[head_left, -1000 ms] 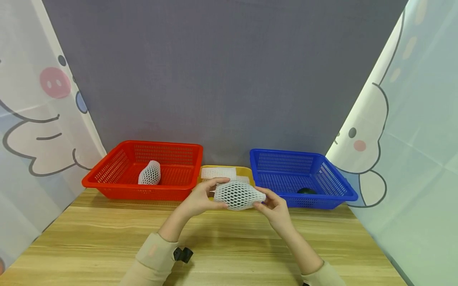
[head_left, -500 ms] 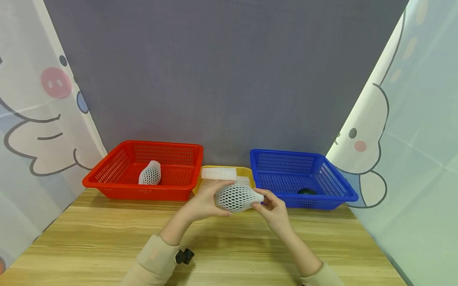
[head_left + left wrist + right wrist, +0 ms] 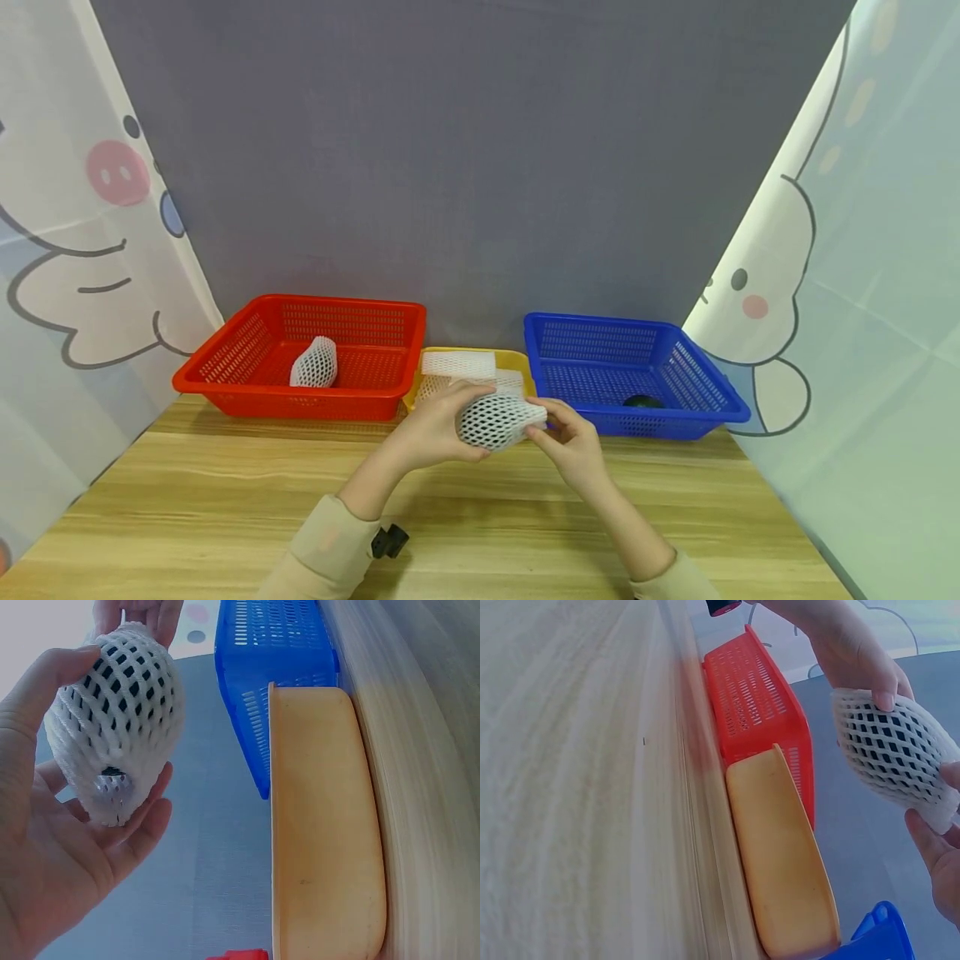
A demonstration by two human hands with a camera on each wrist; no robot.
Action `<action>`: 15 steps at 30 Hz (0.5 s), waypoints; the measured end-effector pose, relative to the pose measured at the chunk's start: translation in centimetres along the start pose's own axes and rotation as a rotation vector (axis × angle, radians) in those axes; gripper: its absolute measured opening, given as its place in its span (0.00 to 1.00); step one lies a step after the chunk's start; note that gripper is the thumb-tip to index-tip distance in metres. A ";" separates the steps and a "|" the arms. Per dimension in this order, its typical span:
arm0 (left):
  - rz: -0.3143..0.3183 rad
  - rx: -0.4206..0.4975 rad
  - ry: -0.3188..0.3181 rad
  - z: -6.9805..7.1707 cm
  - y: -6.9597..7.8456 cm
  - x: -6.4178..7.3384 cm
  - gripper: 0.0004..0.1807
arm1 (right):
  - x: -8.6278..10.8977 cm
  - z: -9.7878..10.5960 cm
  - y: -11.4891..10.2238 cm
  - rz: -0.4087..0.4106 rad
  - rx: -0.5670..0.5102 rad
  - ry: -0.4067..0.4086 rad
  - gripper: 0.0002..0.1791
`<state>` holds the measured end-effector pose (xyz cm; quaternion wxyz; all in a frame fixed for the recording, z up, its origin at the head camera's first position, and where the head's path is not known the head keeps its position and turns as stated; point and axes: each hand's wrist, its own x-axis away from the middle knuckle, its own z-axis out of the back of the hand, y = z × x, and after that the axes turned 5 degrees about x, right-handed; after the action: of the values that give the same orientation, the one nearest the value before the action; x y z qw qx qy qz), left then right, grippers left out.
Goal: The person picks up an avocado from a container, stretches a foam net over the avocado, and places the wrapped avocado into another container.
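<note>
White and meshed, held above the bench (image 3: 480, 521) in front of the yellow tray (image 3: 514, 362): gripped round the foam net (image 3: 492, 422) by the left hand (image 3: 435, 429), pinched at its narrow end by the right hand (image 3: 576, 446). Wrapped round a dark item (image 3: 112, 771), too covered to identify. Could slip out at the loose end if squeezed hard, or tear if tugged. Compared with a second ago, slightly lower and cupped further by the left hand.
</note>
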<state>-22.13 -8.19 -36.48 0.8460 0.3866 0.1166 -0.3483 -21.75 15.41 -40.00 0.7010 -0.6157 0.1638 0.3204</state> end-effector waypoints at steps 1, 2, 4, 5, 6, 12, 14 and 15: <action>0.003 0.010 0.001 0.0 0.0 0.0 0.42 | 0.0 0.0 -0.1 -0.002 0.004 0.001 0.19; 0.007 0.018 0.002 0.0 -0.1 0.0 0.41 | 0.0 0.0 -0.1 -0.003 0.007 0.000 0.19; 0.016 0.037 0.005 0.0 -0.1 0.0 0.41 | -0.1 0.0 -0.2 -0.002 0.007 -0.003 0.19; 0.025 0.045 0.005 0.0 -0.2 0.0 0.41 | -0.1 0.0 -0.3 -0.006 0.013 -0.001 0.19; 0.032 0.053 0.005 0.0 -0.1 0.0 0.41 | -0.1 0.0 -0.3 -0.008 0.024 0.000 0.19; 0.072 0.103 0.014 0.3 -0.2 0.0 0.40 | -0.1 0.3 -0.3 0.015 0.098 0.017 0.17; 0.080 0.123 0.023 0.4 -0.4 0.0 0.40 | -0.2 0.4 -0.3 0.022 0.117 0.026 0.16; 0.082 0.134 0.028 0.5 -0.4 0.0 0.39 | -0.2 0.5 -0.4 0.023 0.133 0.030 0.16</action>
<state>-22.47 -8.70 -36.39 0.8300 0.4517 0.0888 -0.3149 -21.74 15.81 -39.50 0.7342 -0.5704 0.2025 0.3075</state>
